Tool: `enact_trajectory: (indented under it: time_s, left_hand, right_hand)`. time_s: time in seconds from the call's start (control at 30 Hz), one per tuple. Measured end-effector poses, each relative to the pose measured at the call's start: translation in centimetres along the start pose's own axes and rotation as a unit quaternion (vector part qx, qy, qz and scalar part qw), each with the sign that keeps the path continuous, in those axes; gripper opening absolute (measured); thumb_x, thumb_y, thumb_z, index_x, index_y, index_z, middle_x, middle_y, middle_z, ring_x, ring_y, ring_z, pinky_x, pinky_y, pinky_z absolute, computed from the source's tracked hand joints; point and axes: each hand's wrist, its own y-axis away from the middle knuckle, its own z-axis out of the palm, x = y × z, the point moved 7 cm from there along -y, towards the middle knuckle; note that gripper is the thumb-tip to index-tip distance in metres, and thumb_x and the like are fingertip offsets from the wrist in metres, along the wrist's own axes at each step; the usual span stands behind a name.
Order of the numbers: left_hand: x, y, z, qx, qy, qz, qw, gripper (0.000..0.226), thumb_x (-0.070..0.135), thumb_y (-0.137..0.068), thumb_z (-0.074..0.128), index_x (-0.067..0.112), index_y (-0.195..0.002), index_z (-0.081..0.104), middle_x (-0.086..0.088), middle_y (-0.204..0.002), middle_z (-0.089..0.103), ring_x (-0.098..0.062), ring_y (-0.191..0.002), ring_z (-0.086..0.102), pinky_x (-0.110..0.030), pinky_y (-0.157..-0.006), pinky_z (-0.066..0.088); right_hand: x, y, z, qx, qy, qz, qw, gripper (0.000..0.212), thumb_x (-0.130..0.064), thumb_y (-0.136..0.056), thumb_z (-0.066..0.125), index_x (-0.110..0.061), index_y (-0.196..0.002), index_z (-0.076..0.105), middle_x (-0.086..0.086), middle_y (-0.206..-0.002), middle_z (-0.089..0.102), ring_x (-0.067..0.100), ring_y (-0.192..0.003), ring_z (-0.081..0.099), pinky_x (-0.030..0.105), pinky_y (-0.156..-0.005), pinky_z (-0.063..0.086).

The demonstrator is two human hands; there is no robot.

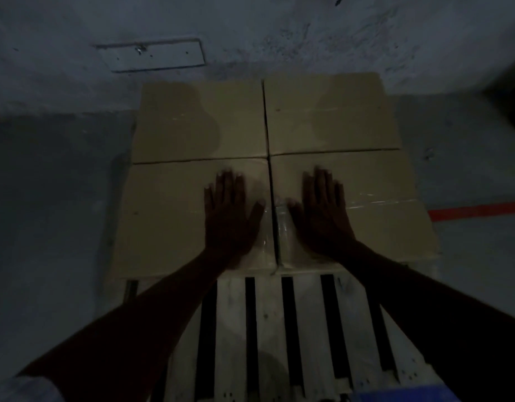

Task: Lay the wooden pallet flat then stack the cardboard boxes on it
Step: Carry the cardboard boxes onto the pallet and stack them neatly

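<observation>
Lying palm-down with fingers straight and slightly spread, the left hand point(230, 216) rests on top of the near-left box point(169, 221), close to that box's right edge, and grips nothing. The right hand point(323, 213) rests in the same flat, open way on the near-right box point(381, 216), just right of the seam where the two boxes touch. Behind them the far-left box point(198, 120) and far-right box point(331, 111) sit edge to edge, so the four cardboard boxes form one square layer. All of them rest on the far part of the wooden pallet point(302, 329), which lies flat on the grey floor point(47, 198) with its pale near slats bare. A red line point(476, 211) marks the floor at right. A rectangular panel point(155, 55) shows on the far wall point(308, 33). The light is dim.
</observation>
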Motion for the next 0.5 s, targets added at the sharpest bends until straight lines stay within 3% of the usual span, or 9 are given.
enact_trajectory:
  time_s: [0.07,0.23,0.5]
  left_hand:
    - [0.3,0.3,0.1,0.000,0.008,0.006,1.000,0.077,0.062,-0.103,0.022,0.015,-0.162,0.009,-0.009,-0.171,-0.001,-0.023,-0.158,-0.007,-0.047,-0.127,-0.004]
    - [0.4,-0.3,0.3,0.013,0.010,0.017,1.000,0.074,0.060,-0.104,0.020,0.015,-0.162,0.013,-0.006,-0.171,0.001,-0.021,-0.158,-0.007,-0.049,-0.128,0.000]
    - [0.7,-0.2,0.1,0.036,0.012,0.020,0.999,0.074,0.057,-0.104,0.026,0.011,-0.161,0.020,-0.009,-0.170,0.010,-0.024,-0.158,0.002,-0.050,-0.127,0.005]
  right_hand:
    - [-0.2,0.7,0.4,-0.005,0.000,0.002,1.000,0.075,-0.058,-0.105,0.017,-0.012,-0.161,-0.001,0.016,-0.167,-0.013,0.029,-0.154,-0.016,0.048,-0.125,-0.008]
    - [-0.6,-1.0,0.2,0.002,-0.001,0.000,1.000,0.081,-0.063,-0.098,0.003,-0.013,-0.161,0.000,0.014,-0.168,-0.012,0.027,-0.154,-0.015,0.047,-0.125,-0.007]
    - [-0.4,-0.9,0.0,0.002,0.001,0.011,1.000,0.078,-0.062,-0.100,0.008,-0.015,-0.161,0.000,0.011,-0.168,-0.011,0.025,-0.155,-0.014,0.046,-0.125,-0.006]
